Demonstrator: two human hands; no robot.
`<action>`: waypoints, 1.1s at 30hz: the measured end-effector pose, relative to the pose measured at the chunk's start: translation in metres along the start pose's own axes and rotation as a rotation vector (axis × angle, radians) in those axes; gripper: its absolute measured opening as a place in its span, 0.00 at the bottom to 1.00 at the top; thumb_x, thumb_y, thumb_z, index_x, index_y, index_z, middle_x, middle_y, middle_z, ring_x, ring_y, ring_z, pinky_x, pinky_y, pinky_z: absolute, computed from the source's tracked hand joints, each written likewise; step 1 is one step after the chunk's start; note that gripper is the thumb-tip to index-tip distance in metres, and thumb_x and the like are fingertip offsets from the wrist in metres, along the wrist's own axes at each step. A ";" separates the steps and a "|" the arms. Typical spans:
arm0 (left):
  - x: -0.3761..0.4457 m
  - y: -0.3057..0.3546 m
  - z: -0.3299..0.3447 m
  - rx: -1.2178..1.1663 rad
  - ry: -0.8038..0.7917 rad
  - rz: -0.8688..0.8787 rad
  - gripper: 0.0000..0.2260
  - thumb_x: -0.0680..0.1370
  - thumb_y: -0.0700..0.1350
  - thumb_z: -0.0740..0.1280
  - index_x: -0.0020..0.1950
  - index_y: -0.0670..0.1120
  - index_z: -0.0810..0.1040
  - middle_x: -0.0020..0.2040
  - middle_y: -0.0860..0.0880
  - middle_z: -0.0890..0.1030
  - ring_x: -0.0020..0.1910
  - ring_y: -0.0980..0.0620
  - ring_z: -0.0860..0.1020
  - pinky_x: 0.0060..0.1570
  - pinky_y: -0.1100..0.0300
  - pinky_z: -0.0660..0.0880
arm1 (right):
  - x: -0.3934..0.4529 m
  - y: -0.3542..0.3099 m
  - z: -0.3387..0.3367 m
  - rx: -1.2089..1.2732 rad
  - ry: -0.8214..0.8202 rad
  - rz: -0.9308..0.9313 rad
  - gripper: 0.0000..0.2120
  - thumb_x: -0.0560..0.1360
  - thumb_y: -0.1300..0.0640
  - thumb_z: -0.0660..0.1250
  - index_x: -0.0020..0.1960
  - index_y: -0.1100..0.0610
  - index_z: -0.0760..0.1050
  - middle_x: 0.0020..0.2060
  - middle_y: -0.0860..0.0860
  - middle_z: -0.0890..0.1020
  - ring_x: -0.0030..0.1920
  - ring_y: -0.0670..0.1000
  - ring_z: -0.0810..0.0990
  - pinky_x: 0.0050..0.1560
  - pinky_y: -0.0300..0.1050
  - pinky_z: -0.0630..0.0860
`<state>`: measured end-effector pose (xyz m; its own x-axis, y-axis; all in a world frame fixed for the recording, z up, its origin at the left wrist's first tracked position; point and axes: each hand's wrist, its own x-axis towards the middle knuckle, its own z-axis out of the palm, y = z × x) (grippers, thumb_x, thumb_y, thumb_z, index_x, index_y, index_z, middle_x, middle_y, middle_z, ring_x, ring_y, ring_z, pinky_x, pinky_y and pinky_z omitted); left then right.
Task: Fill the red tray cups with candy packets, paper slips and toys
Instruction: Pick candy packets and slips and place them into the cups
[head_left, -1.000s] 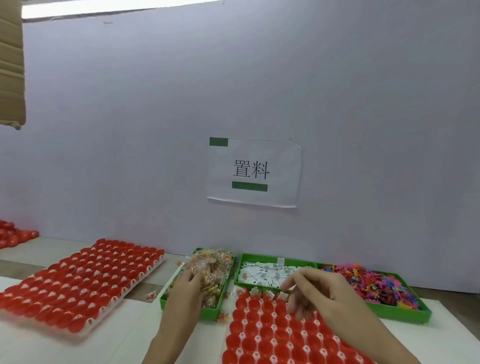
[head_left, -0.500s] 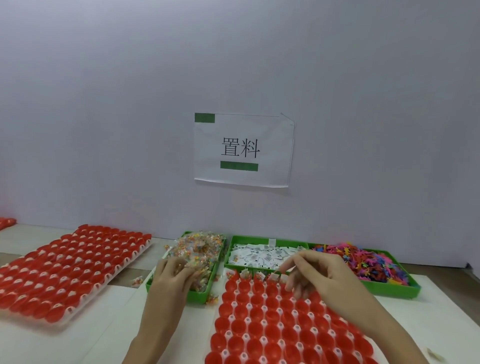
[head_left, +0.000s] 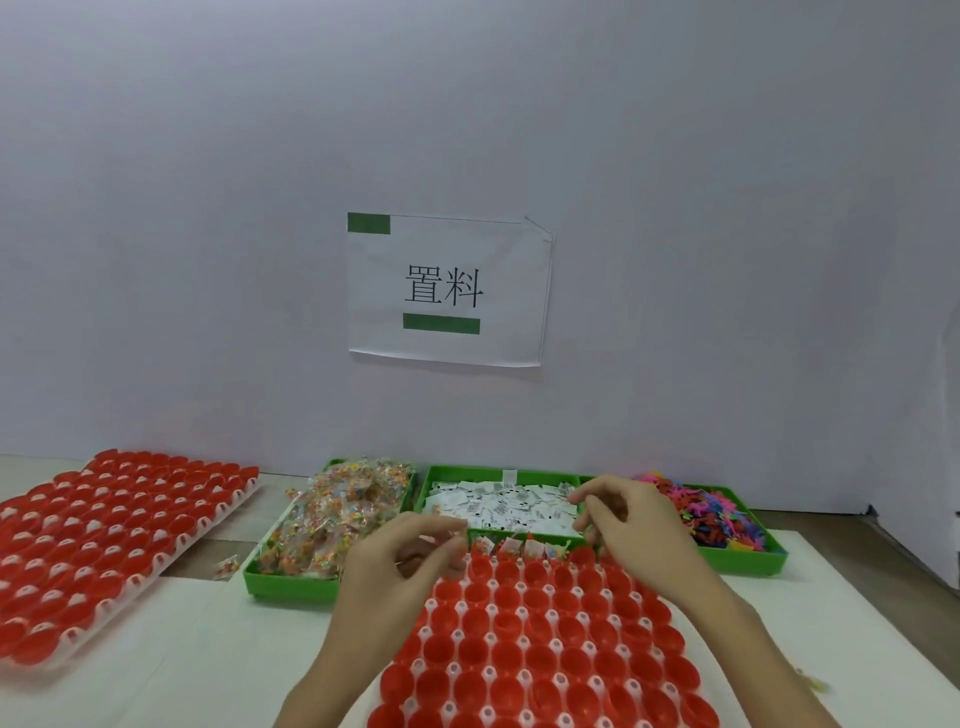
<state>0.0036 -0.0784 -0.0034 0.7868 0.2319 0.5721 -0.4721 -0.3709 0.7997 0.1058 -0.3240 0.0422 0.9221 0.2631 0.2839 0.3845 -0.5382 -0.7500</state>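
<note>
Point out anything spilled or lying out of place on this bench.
One clear candy packet lies loose on the table, just left of the green candy bin, where the heap overflows the rim. The wall sign's top right corner is folded over. Nothing else stands out.

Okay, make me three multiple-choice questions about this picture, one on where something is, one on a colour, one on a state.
1. Where does the bin of paper slips sit?
A. Between the candy packets and the toys
B. Left of the candy packets
C. On the sign

2. What colour are the bins?
A. Blue
B. Green
C. Yellow

3. How are most cups of the near red tray?
A. Capped
B. Full of toys
C. Empty

Answers: 1 A, the white slips lie in the middle bin. 2 B, the walls are bright green. 3 C, only the far row holds packets, near the left hand and right hand.
</note>
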 end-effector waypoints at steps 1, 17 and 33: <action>-0.001 -0.004 0.000 -0.005 -0.011 -0.001 0.09 0.76 0.37 0.75 0.53 0.50 0.87 0.45 0.49 0.87 0.40 0.50 0.87 0.45 0.57 0.84 | 0.009 0.004 0.004 -0.069 -0.007 0.005 0.12 0.83 0.62 0.62 0.50 0.49 0.81 0.37 0.47 0.85 0.36 0.43 0.83 0.36 0.32 0.76; -0.003 -0.030 -0.032 0.316 0.018 0.294 0.09 0.72 0.38 0.77 0.48 0.50 0.86 0.44 0.60 0.84 0.42 0.57 0.83 0.43 0.68 0.78 | 0.101 0.026 0.050 -0.663 -0.445 -0.013 0.09 0.76 0.57 0.75 0.55 0.59 0.84 0.54 0.54 0.85 0.47 0.48 0.80 0.50 0.38 0.76; -0.004 -0.032 -0.031 0.334 -0.009 0.323 0.09 0.71 0.38 0.78 0.48 0.49 0.87 0.42 0.59 0.83 0.39 0.58 0.82 0.39 0.65 0.79 | 0.112 0.035 0.063 -0.665 -0.410 0.052 0.07 0.76 0.62 0.74 0.53 0.63 0.84 0.57 0.56 0.85 0.57 0.53 0.84 0.59 0.44 0.80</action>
<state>0.0036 -0.0398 -0.0254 0.6246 0.0497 0.7794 -0.5407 -0.6926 0.4775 0.2193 -0.2632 0.0104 0.8993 0.4294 -0.0824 0.4065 -0.8906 -0.2040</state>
